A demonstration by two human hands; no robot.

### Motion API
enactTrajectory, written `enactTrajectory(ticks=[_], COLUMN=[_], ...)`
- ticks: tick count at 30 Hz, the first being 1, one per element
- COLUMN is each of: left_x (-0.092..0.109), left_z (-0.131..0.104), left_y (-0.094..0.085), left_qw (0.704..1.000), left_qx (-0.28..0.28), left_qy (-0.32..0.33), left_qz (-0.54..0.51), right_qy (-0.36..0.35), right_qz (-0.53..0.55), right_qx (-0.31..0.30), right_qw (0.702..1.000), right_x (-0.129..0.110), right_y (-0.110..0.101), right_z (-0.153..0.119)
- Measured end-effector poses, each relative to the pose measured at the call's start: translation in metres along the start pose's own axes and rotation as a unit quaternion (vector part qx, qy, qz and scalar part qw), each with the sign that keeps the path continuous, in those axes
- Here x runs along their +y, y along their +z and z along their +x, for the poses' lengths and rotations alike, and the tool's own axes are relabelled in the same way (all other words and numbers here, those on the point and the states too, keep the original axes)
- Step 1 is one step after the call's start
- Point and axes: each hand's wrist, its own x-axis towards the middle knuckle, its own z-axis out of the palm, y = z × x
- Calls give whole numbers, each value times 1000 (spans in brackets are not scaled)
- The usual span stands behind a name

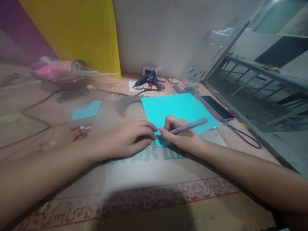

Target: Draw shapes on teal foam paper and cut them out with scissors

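A bright turquoise sheet of paper (175, 107) lies on the table in front of me. My right hand (179, 131) is closed round a pale purple pen (189, 126), its tip end hidden by the fingers, low over the paper's near left part. Resting on the table and the paper's left edge, my left hand (138, 136) is open, fingertips near the pen hand. A grey crescent-shaped piece (126, 105) lies just beyond the left hand.
A blue glue gun (150, 79) stands at the back, its cord trailing left. A phone (216, 108) with a strap lies right of the paper. A clear plastic bottle (198, 64) stands back right. Left are a blue paper scrap (87, 110), red pieces (81, 133) and a heaped bowl (60, 77).
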Motion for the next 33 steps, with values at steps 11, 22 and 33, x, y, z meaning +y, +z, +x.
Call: enactTrajectory(ticks=[11, 22, 33], left_x=[0, 0, 0], left_z=[-2, -2, -3], left_y=[0, -1, -1], left_qw=[1000, 1000, 1000], left_qx=[1, -3, -4], left_qy=[-1, -9, -3], left_qz=[5, 1, 0], right_qy=[7, -3, -7], right_qz=[5, 31, 3], right_qx=[-11, 40, -9], right_qw=[1000, 999, 1000], right_x=[-2, -1, -1], right_y=[1, -2, -1], right_z=[1, -6, -3])
